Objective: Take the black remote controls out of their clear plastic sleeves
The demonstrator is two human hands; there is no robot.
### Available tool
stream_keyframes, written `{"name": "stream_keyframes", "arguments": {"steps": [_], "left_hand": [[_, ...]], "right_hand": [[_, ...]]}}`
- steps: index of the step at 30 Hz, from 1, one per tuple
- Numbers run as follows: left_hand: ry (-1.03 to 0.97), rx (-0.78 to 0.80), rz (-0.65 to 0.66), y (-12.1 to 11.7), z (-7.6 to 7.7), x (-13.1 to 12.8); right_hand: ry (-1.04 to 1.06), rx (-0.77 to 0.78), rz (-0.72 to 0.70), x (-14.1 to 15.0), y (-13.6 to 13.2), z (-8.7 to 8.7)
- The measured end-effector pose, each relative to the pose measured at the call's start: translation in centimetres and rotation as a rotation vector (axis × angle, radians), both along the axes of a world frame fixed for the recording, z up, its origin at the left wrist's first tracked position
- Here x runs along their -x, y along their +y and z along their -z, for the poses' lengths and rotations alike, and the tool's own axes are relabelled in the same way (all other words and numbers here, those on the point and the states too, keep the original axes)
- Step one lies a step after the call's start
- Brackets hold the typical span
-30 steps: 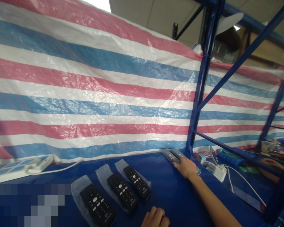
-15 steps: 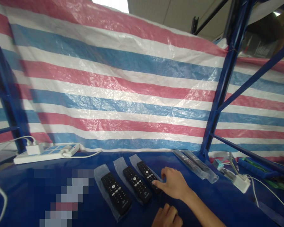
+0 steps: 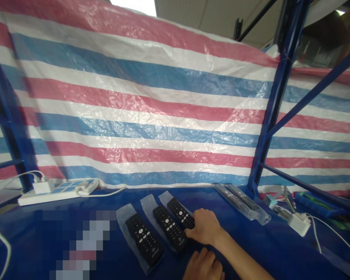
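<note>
So far, two remotes at far right look fully bagged, while three remotes lie nearer, left of them, sleeves jutting past their far ends, apparently unfinished. My right hand covers the rightmost one's near end, grip hidden; whether my curled left hand holds anything, I can't tell.

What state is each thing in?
Left remote control: face up, plastic sleeve showing beyond it
Middle remote control: same
Right remote control: face up, near end hidden
Rear remote controls: sleeved, lying flat
Right hand: at right remote control, grip unclear
Left hand: curled
Power strip: adapter attached
Striped sheet: hung, creased
</note>
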State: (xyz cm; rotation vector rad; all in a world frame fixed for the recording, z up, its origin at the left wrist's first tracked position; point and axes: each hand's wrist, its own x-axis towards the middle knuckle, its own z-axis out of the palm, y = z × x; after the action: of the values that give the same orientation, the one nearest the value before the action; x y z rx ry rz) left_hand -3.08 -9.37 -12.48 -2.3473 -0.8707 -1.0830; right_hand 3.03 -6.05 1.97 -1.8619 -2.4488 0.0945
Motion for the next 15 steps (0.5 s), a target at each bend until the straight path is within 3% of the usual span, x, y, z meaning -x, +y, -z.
{"name": "stream_keyframes", "arguments": {"steps": [5,10,15], "left_hand": [[0.023,0.19,-0.186,-0.7,-4.0,2.0],[0.109,0.421,-0.434,-0.3,-8.6,2.6],[0.168,0.567,-0.459,1.0,-9.6,2.0]], "right_hand": [[0.082,-0.049,0.047,-0.8,0.4,-0.2],[0.132,-0.076,0.178,-4.8,1.2,-1.1],[0.076,-0.04,0.243,-7.7,1.7,-0.3]]}}
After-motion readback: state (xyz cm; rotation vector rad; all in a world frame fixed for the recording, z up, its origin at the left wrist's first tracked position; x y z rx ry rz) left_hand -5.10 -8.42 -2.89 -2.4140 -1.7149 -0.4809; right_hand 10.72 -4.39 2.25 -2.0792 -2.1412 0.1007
